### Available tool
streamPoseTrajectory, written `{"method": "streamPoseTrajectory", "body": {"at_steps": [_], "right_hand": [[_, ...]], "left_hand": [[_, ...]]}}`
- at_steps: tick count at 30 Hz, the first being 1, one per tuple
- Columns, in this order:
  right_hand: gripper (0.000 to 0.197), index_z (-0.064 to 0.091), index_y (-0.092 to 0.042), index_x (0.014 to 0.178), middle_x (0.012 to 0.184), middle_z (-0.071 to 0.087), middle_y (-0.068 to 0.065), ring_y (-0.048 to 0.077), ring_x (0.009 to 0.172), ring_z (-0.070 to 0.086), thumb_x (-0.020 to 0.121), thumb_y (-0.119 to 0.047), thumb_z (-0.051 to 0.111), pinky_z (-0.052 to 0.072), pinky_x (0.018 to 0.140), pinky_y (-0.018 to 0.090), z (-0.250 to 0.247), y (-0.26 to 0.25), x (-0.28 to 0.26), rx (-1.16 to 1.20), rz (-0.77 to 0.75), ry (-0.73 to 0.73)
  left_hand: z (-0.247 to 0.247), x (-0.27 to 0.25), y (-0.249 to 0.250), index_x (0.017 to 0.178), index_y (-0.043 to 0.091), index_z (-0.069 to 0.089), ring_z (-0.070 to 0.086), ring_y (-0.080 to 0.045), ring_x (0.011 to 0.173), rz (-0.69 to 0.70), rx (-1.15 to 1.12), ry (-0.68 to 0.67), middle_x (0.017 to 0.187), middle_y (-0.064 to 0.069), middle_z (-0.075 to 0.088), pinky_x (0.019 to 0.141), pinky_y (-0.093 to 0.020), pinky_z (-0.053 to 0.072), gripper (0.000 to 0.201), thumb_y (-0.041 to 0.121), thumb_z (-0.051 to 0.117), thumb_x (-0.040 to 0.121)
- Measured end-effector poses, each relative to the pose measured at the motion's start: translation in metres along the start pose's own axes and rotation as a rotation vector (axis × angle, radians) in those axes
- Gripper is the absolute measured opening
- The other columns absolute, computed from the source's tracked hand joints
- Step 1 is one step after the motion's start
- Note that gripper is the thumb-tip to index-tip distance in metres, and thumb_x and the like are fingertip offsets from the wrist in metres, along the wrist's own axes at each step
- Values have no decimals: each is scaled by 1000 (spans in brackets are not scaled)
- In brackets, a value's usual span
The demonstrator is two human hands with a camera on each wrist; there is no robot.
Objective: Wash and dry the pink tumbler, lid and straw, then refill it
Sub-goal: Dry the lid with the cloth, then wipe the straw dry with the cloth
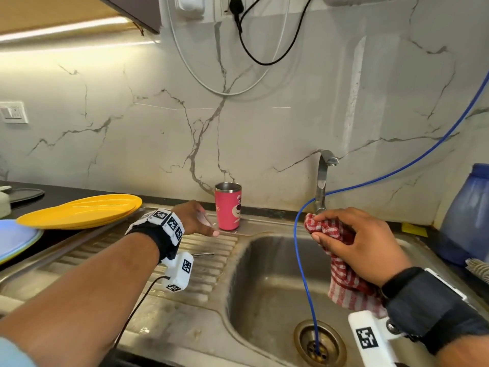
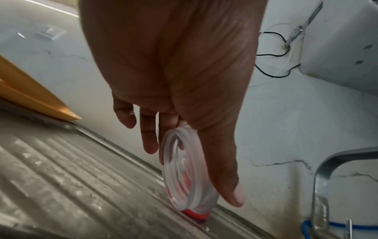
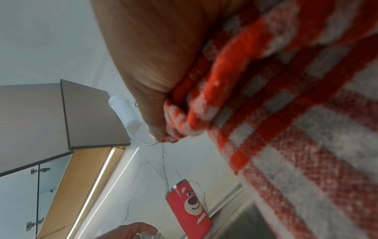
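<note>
My left hand holds the clear round plastic lid on edge, thumb along one face and fingers behind the other, its lower rim at or just above the ribbed steel drainboard, beside the pink steel tumbler with the cartoon bear face. The tumbler stands upright and uncovered at the back of the drainboard, against the marbled wall. My right hand is curled round a bunched red-and-white checked cloth, raised over the steel sink basin in front of the tap. I judge the step in hand to be drying the lid: bring cloth and lid together over the basin, pinch the lid by its rim so both faces stay free, and work a fold of cloth into the grooved ring, where water would linger (clear plastic hides drops well). A thin metal rod lying on the drainboard may be the straw; I cannot be sure. A blue hose runs down into the drain, so I would keep the cloth off it. As for writing, the tumbler shows only the bear and a partial white mark near its left edge that I cannot read; no brand is legible anywhere.
</note>
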State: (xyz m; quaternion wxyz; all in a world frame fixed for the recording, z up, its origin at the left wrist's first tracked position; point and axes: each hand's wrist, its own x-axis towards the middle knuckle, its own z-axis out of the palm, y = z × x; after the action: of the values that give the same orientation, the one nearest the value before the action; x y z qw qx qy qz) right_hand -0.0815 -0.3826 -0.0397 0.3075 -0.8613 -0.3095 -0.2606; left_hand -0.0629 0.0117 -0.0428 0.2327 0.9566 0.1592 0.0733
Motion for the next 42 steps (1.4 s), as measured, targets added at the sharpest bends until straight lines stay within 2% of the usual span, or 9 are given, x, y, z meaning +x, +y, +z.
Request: {"method": "streamPoseTrajectory", "body": {"at_steps": [2,4,9,12,17,27,31,35,42], "right_hand": [[34,68,-42,110,105,64,-21,-10,97,55,78,-48,78,35,80,2,0,1,0,-2,1,-4],[34,68,-43,110,105,64,-21,-9,98,56,78,-48,78,37,81,4,1,1,1,4,0,-4],[34,66,-46,111,105,61,-25,-13,98,53,79,-49,76,35,79,1,2,3,2,-13,3,-28],[34,66,-46,112,107,62,-24,-10,99,54,79,-51,75,36,80,3,2,4,2,-23,16,-38],[34,64,-46,113,107,60,-25,-13,98,51,81,-51,74,35,79,3,1,2,2,-31,27,-52],[38,63,-45,117,108,60,-19,-9,93,50,82,-48,75,34,77,4,1,-3,2,-41,18,-62],[38,63,-44,117,105,58,-20,-13,92,48,81,-47,75,33,75,4,0,-7,0,-38,22,-66],[38,64,-42,118,106,58,-19,-8,92,50,82,-47,75,33,77,5,0,-9,-2,-48,29,-70],[36,63,-44,117,104,54,-25,-14,90,46,83,-47,75,32,77,3,-1,-14,-2,-58,7,-88]], "left_hand": [[2,-5,4,109,19,69,63,-18,104,17,-9,-60,107,2,69,95,-34,50,70,60,91,57],[7,-2,3,112,17,68,64,-20,105,26,7,-89,108,-1,70,97,-37,50,71,60,89,60],[12,20,-5,115,21,60,65,-17,103,6,47,-101,108,3,70,99,-41,52,110,87,79,30],[8,22,-4,119,21,53,62,-19,108,-15,103,-139,114,2,67,99,-41,51,115,83,78,26],[5,19,-5,128,17,47,56,-21,107,-51,274,-162,116,1,58,91,-34,47,96,63,90,55],[5,4,-21,136,9,46,58,-26,120,-83,397,-86,132,-7,61,100,-36,47,101,63,87,61],[-13,-11,-17,121,10,65,64,-21,109,-20,412,-45,119,-3,69,84,-26,46,72,58,83,71],[-15,-24,-20,95,21,79,63,-11,79,61,497,-197,83,7,72,59,-18,42,38,49,88,70],[-5,-30,-16,95,20,79,69,-13,91,101,590,-253,94,5,76,80,-23,51,23,30,84,75]]}}
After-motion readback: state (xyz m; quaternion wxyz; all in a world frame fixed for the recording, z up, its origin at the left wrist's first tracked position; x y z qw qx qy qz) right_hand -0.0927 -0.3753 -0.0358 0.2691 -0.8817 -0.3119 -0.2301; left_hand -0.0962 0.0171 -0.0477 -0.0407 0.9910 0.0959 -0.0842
